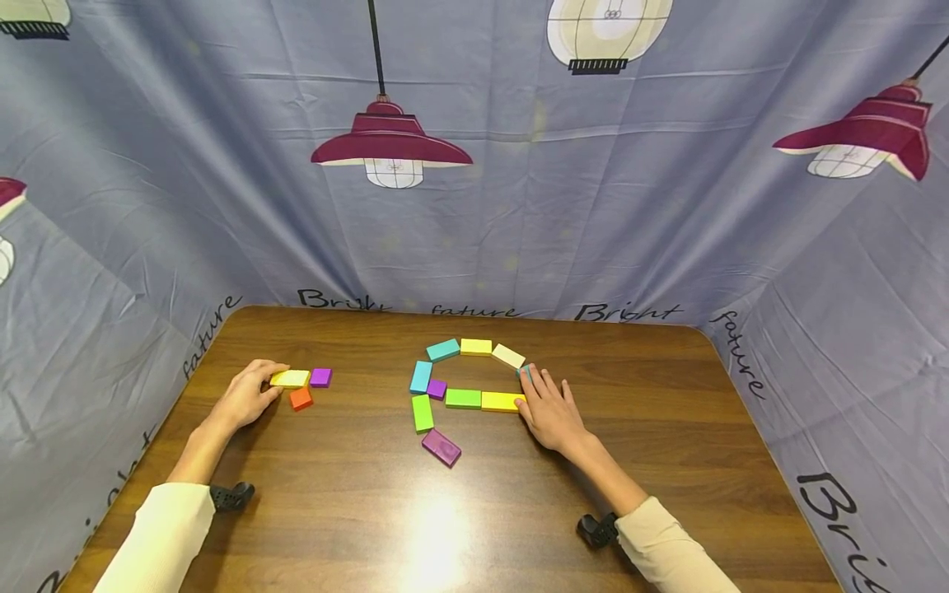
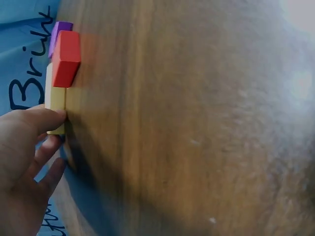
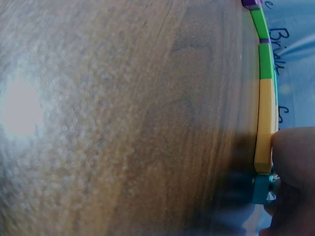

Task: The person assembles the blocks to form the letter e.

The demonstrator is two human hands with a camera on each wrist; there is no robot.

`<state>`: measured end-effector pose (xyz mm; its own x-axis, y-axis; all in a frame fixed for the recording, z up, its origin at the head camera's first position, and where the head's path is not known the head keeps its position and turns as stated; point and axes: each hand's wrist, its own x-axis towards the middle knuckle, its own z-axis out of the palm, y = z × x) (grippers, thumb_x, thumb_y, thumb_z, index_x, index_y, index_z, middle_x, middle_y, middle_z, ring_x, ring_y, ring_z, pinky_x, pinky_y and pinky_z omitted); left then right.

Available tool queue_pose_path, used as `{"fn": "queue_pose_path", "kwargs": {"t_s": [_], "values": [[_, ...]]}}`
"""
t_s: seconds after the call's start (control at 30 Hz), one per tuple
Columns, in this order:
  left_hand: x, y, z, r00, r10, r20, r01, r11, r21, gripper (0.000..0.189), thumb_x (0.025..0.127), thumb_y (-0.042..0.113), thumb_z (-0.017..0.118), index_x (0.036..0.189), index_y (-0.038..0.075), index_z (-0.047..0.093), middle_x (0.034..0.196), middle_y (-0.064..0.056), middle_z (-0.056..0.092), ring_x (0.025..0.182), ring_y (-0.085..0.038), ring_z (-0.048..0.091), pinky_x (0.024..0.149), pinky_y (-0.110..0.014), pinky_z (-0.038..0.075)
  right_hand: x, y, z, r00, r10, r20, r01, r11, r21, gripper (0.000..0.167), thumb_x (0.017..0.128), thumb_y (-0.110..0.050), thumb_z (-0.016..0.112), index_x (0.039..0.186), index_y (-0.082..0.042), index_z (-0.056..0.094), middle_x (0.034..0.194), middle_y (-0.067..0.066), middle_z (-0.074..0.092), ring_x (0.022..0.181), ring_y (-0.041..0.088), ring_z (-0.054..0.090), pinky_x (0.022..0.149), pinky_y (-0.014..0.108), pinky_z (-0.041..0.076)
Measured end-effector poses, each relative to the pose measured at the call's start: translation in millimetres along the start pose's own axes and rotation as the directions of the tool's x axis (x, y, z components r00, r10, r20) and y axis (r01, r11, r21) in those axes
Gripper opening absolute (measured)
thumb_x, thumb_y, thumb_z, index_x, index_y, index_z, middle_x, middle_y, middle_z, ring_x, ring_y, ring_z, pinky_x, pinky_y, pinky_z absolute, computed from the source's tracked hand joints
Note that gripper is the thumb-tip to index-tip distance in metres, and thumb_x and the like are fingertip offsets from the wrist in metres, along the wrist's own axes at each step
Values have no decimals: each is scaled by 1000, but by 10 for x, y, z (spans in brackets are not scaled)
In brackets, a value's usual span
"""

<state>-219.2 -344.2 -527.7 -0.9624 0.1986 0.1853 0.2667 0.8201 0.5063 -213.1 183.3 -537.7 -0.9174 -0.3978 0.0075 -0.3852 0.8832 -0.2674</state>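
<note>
At the left of the table, my left hand (image 1: 248, 394) pinches the end of a yellow block (image 1: 292, 379) between thumb and fingers. A small purple block (image 1: 321, 377) lies just past its far end. Beside it sits a red-orange block (image 1: 301, 399), which stands out clearly as a red block (image 2: 68, 58) in the left wrist view. My right hand (image 1: 552, 412) lies palm down with its fingers spread. Its thumb touches the end of a long yellow block (image 1: 501, 402), and a fingertip is at a mostly covered blue block (image 1: 523, 373). A teal block (image 3: 261, 189) shows close to that hand.
Several blocks form a curve: cream (image 1: 508, 356), yellow (image 1: 476, 347), teal (image 1: 443, 350), blue (image 1: 421, 377), green (image 1: 423, 413) and dark purple (image 1: 441, 448). Inside it, a small purple block (image 1: 437, 389) and a green block (image 1: 463, 399) line up. Printed cloth (image 1: 474, 231) surrounds the wooden table (image 1: 334, 511).
</note>
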Motion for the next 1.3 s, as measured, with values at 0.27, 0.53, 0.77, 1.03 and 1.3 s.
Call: {"fn": "queue_pose_path", "kwargs": {"t_s": [0.27, 0.53, 0.77, 1.03, 1.3], "values": [[1, 100, -93, 999, -37, 16, 37, 999, 34, 35, 90, -2, 68, 122, -10, 58, 117, -35, 52, 99, -46, 57, 82, -61, 47, 4, 3, 1, 1000, 0, -2, 0, 1000, -1, 62, 108, -31, 43, 156, 3, 24, 160, 23, 22, 145, 43, 22, 111, 68, 15], [43, 569, -1, 996, 62, -63, -65, 997, -42, 37, 89, 1, 73, 122, -9, 60, 114, -29, 59, 95, -42, 64, 79, -56, 52, -3, -1, -11, 1000, 0, -1, 0, 1000, -7, 62, 108, -32, 44, 156, 3, 25, 160, 23, 22, 145, 43, 23, 111, 68, 16], [67, 1115, 352, 975, 195, -102, -209, 966, -152, 30, 83, 3, 80, 110, -3, 67, 104, -16, 66, 90, -31, 65, 76, -48, 56, -8, -1, 0, 1000, 1, -6, -1, 1000, -14, 60, 108, -30, 43, 155, 3, 25, 160, 23, 22, 145, 43, 23, 111, 68, 16], [71, 1656, 726, 954, 295, -59, -301, 921, -248, 32, 79, 5, 84, 107, 2, 70, 100, -6, 66, 88, -22, 66, 78, -39, 57, -10, -3, -1, 1000, 1, -1, -1, 1000, -9, 61, 108, -31, 43, 155, 3, 25, 160, 23, 22, 145, 43, 23, 111, 69, 16], [28, 2027, 1081, 918, 395, 40, -363, 875, -321, 29, 83, 10, 82, 107, 2, 68, 101, -4, 66, 88, -18, 63, 78, -34, 56, 0, -2, 3, 1000, 2, 0, -2, 1000, -9, 61, 108, -31, 43, 155, 3, 25, 160, 24, 23, 144, 44, 23, 111, 69, 16]]}}
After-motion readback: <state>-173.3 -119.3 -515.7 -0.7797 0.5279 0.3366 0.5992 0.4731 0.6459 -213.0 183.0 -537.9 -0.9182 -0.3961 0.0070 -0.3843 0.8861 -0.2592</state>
